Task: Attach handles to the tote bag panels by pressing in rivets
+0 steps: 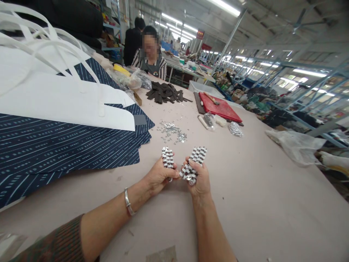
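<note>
My left hand is closed around a short stack of small silver metal clips that stands up from the fingers. My right hand grips a longer stack of the same silver clips, angled up and to the right. Both hands rest close together on the beige table, their fingertips nearly touching. A metal bracelet sits on my left wrist. A loose scatter of shiny clips lies on the table just beyond my hands.
Navy striped sheets and white paper bags with handles are piled at left. Dark brown strips, a red tray and a clip bundle lie farther back. A seated person faces me. A plastic bag is at right.
</note>
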`<control>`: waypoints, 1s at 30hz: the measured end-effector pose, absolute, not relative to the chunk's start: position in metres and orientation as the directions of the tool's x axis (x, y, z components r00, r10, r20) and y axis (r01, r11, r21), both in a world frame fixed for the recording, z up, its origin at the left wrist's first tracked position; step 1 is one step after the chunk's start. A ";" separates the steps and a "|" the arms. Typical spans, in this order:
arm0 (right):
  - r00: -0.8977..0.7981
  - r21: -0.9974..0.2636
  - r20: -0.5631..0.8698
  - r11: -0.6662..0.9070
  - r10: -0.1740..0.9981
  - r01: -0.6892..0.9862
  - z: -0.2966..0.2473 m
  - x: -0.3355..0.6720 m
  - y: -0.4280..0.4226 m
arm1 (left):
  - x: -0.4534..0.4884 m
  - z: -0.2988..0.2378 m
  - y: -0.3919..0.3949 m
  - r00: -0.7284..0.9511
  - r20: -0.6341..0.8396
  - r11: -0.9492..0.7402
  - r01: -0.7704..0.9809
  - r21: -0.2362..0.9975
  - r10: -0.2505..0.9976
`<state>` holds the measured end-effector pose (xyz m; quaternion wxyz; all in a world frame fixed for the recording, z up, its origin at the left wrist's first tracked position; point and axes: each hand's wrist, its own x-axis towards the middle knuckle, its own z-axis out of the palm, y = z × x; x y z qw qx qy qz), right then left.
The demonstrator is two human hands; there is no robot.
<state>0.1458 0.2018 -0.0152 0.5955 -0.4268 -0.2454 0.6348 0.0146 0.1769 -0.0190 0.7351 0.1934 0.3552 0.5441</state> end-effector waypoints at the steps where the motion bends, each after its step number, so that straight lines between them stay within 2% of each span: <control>1: 0.080 -0.820 -0.248 -0.165 0.966 -0.548 -0.015 0.146 0.202 | 0.015 -0.018 0.177 0.153 -0.312 0.331 -0.666 0.669 0.938; 10: 0.056 -0.808 -0.264 -0.189 0.963 -0.559 -0.017 0.147 0.202 | 0.015 -0.017 0.176 0.168 -0.361 0.375 -0.674 0.637 0.917; 17: 0.022 -0.753 -0.309 -0.231 0.951 -0.616 -0.017 0.151 0.203 | 0.010 -0.015 0.177 0.195 -0.391 0.409 -0.687 0.600 0.900; 23: 0.000 -0.712 -0.287 -0.213 0.958 -0.669 -0.016 0.157 0.205 | 0.002 -0.019 0.186 0.118 -0.408 0.369 -0.693 0.619 0.905; 30: -0.050 -0.708 -0.232 -0.204 0.971 -0.676 -0.017 0.164 0.206 | 0.001 -0.020 0.188 0.107 -0.374 0.346 -0.663 0.664 0.921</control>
